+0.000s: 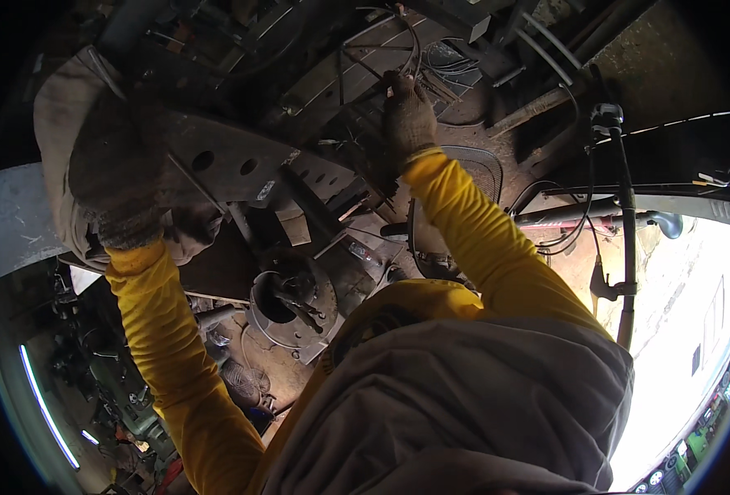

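Observation:
My right hand [410, 117], in a dark knitted glove, is closed at the upper middle, with its fingertips against a thin curved metal rod [417, 51]. That rod seems to belong to a wire-like frame of bent rods. On the left, my gloved left hand [130, 210] lies in deep shadow beside a bunched grey cloth [56, 124]; its fingers cannot be made out. Between the hands runs a dark steel beam [225, 157] with round holes. A thin straight rod [193, 180] slants across it, close to my left hand.
Below the beam stands a round metal piece [315, 301] with a dark hollow. A mesh-backed chair [474, 172] is near my right forearm. Coiled cable [452, 62] lies at the top. An upright pole [626, 214] with hanging cables stands at the right, by the bright opening.

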`<action>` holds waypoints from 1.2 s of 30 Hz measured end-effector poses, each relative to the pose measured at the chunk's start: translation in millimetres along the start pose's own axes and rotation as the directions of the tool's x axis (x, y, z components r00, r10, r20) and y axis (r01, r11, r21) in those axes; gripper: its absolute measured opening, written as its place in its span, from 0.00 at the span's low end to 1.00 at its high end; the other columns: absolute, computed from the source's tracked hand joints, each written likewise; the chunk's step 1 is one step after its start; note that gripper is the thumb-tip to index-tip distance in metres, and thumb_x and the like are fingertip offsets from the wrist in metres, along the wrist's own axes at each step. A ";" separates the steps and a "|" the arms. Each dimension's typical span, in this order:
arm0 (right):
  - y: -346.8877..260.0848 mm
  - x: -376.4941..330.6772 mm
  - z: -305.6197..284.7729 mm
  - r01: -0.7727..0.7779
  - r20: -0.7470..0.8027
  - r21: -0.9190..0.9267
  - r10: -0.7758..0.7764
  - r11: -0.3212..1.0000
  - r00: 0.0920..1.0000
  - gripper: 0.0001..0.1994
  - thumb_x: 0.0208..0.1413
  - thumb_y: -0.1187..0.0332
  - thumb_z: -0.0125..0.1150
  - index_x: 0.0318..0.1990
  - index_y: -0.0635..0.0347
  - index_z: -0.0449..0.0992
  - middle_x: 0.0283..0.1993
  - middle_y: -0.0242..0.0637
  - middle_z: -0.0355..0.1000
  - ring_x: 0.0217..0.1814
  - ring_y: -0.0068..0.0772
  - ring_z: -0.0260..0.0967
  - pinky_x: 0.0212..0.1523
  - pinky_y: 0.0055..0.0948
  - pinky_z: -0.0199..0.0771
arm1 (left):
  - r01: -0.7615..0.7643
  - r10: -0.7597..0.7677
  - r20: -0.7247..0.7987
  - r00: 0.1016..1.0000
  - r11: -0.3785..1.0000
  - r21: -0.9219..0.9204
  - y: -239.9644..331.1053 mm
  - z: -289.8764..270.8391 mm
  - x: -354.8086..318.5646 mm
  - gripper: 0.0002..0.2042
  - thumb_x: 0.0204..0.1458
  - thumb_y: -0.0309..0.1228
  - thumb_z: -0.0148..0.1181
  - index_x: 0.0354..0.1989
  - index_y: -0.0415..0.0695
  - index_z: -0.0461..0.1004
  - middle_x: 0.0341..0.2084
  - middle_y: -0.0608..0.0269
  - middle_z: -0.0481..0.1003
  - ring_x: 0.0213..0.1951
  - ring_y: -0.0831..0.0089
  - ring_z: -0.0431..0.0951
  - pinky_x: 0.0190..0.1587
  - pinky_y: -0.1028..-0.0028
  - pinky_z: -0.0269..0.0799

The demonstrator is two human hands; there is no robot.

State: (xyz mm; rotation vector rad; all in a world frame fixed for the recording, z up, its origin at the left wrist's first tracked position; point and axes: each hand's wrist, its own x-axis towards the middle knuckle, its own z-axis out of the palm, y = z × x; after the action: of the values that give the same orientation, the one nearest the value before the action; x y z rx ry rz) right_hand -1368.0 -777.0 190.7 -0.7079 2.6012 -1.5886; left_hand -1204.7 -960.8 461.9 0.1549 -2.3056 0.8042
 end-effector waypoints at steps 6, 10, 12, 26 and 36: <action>26.8 40.9 -29.0 0.105 0.206 -0.055 -0.091 0.993 0.974 0.18 0.52 0.69 0.59 0.52 0.57 0.73 0.49 0.44 0.72 0.39 0.43 0.75 0.41 0.32 0.76 | 0.032 -0.032 0.032 0.999 0.999 -0.005 -16.0 6.8 -7.1 0.16 0.57 0.48 0.56 0.40 0.51 0.81 0.29 0.65 0.81 0.29 0.67 0.81 0.29 0.70 0.75; 15.0 38.9 -24.0 -0.342 0.344 0.352 0.219 0.871 0.913 0.19 0.55 0.63 0.57 0.53 0.60 0.71 0.42 0.41 0.73 0.34 0.32 0.73 0.38 0.29 0.75 | 0.125 -0.133 0.133 0.982 0.990 0.065 -17.0 6.7 -15.9 0.16 0.57 0.47 0.56 0.42 0.50 0.80 0.32 0.64 0.81 0.32 0.67 0.82 0.33 0.71 0.75; 26.0 34.9 7.9 -0.131 -0.015 0.564 0.169 0.815 0.986 0.20 0.56 0.60 0.57 0.53 0.60 0.70 0.38 0.40 0.71 0.34 0.30 0.71 0.37 0.29 0.74 | 0.181 -0.183 0.189 0.965 0.983 0.024 -9.4 0.0 -8.7 0.16 0.57 0.47 0.57 0.43 0.49 0.80 0.34 0.64 0.81 0.34 0.66 0.82 0.35 0.72 0.76; 6.3 38.2 11.4 -0.285 -0.030 0.285 0.306 0.915 0.952 0.18 0.62 0.58 0.46 0.55 0.53 0.71 0.53 0.54 0.69 0.52 0.53 0.71 0.51 0.39 0.73 | 0.206 -0.205 0.328 0.922 0.978 0.030 -11.0 -1.9 0.4 0.16 0.58 0.42 0.56 0.47 0.43 0.76 0.37 0.58 0.80 0.38 0.66 0.81 0.40 0.72 0.74; 61.4 78.1 9.4 0.005 0.192 0.139 -0.032 0.990 0.981 0.17 0.56 0.69 0.55 0.54 0.54 0.71 0.35 0.46 0.74 0.43 0.47 0.73 0.46 0.38 0.74 | 0.043 -0.042 0.051 0.998 0.999 -0.020 -20.7 15.3 -12.4 0.17 0.58 0.48 0.53 0.37 0.46 0.79 0.28 0.61 0.80 0.27 0.62 0.80 0.29 0.68 0.74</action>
State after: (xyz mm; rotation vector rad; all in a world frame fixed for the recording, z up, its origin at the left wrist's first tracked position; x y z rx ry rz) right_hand -1458.6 -791.4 151.2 -0.8332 2.3303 -1.5965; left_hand -1197.4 -987.7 455.7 0.2169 -2.3499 0.7618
